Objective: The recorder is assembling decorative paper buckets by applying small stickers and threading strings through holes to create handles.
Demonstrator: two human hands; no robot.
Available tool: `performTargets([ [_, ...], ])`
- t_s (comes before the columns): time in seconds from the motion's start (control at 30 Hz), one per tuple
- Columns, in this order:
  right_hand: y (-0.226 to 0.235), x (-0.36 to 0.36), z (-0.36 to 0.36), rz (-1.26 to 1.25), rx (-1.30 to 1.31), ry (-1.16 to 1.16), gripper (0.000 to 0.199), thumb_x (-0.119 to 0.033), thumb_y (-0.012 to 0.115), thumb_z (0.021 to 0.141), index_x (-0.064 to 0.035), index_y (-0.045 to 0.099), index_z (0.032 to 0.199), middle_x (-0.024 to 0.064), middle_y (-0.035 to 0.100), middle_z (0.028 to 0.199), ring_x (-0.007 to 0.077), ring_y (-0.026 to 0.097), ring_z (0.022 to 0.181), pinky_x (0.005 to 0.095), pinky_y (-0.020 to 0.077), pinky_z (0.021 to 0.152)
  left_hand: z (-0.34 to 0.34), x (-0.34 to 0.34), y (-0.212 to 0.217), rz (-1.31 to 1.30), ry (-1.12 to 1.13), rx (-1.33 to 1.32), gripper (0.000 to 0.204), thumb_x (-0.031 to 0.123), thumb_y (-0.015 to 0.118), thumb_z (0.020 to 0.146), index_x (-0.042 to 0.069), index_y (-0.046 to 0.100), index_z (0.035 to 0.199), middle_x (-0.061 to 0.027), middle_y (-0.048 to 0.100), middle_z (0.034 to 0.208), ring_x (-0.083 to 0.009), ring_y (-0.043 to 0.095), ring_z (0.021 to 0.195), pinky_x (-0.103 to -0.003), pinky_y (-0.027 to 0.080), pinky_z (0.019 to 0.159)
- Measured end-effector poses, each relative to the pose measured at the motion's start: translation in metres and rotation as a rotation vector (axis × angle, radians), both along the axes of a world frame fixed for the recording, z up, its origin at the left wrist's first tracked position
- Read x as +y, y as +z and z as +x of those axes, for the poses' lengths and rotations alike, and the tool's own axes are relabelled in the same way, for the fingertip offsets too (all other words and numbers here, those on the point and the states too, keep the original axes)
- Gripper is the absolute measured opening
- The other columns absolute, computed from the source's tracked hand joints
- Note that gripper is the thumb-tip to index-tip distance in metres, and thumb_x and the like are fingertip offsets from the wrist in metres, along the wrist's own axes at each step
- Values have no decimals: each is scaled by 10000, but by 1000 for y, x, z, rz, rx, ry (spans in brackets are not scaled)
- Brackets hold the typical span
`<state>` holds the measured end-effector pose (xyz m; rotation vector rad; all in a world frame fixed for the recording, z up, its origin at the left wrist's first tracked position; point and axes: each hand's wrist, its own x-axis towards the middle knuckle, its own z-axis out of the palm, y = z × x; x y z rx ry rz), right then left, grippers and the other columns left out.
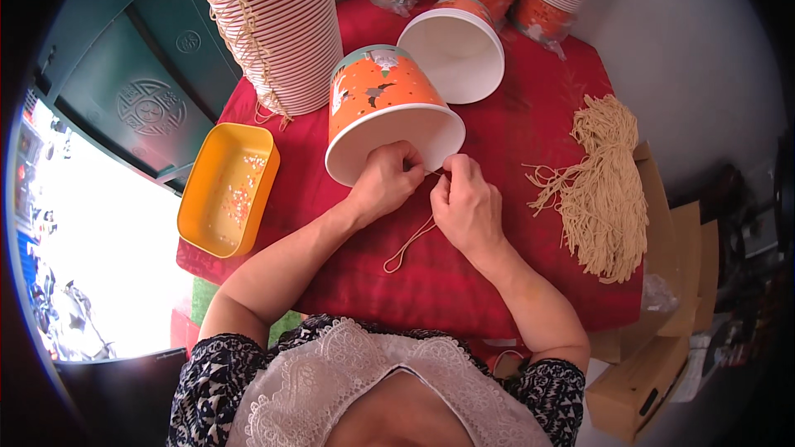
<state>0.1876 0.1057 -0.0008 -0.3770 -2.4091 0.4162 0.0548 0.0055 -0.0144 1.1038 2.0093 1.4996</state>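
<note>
An orange paper bucket (385, 83) with a white rim lies tipped on the red cloth, its mouth facing me. My left hand (387, 178) reaches just into that mouth, fingers pinched together near the lower rim. Close by on the right, my right hand (468, 203) is closed at the rim's edge. A thin beige cord (402, 255) runs between the two hands, and its looped end hangs down onto the cloth. The fingertips hide exactly where the cord meets the bucket.
Another bucket (460, 54) lies behind, mouth forward. A tall stack of nested buckets (286, 41) with cords hanging on it stands at back left; more stacks line the back. A yellow tub (192, 207) holds small bits. Beige cords (609, 199) lie bundled right, near cardboard boxes (638, 389).
</note>
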Motion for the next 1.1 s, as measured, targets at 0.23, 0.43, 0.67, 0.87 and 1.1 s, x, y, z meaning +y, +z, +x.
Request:
performTargets([
  [0.23, -8, -1, -5, -275, -44, 117, 237, -22, 592, 856, -1, 480, 1064, 255, 647, 910, 427, 659, 767, 496, 545, 644, 7, -1, 3, 24, -52, -69, 108, 70, 609, 873, -38, 621, 867, -60, 623, 713, -119, 582, 598, -268, 482, 519],
  [0.43, -15, 6, -8, -269, 24, 163, 126, -6, 582, 878, 5, 508, 978, 221, 658, 814, 416, 660, 733, 491, 538, 622, 8, -1, 13, -29, -36, -223, 84, 68, 581, 876, -10, 609, 862, -47, 586, 661, -95, 530, 522, -244, 417, 437],
  [0.67, -17, 9, -7, -179, 10, 196, 118, -16, 595, 873, 4, 507, 950, 225, 650, 790, 395, 661, 703, 465, 537, 588, 7, -2, 18, -43, -39, -294, 83, 26, 570, 856, -52, 595, 840, -73, 607, 706, -126, 568, 571, -281, 466, 505],
  [0.87, -20, 9, -10, -238, 55, 178, 96, -46, 629, 872, -20, 549, 919, 176, 668, 787, 355, 668, 681, 435, 527, 562, 7, -3, 15, -25, -24, -347, 118, 61, 557, 888, -38, 594, 837, -60, 590, 671, -117, 557, 559, -273, 442, 484],
  [1.1, -21, 9, -11, -276, 109, 128, 42, -43, 639, 859, -35, 601, 874, 147, 677, 793, 339, 673, 704, 420, 522, 579, 12, -1, 22, -12, 14, -385, 191, 102, 538, 943, -37, 604, 830, -53, 584, 660, -112, 544, 562, -271, 428, 505],
])
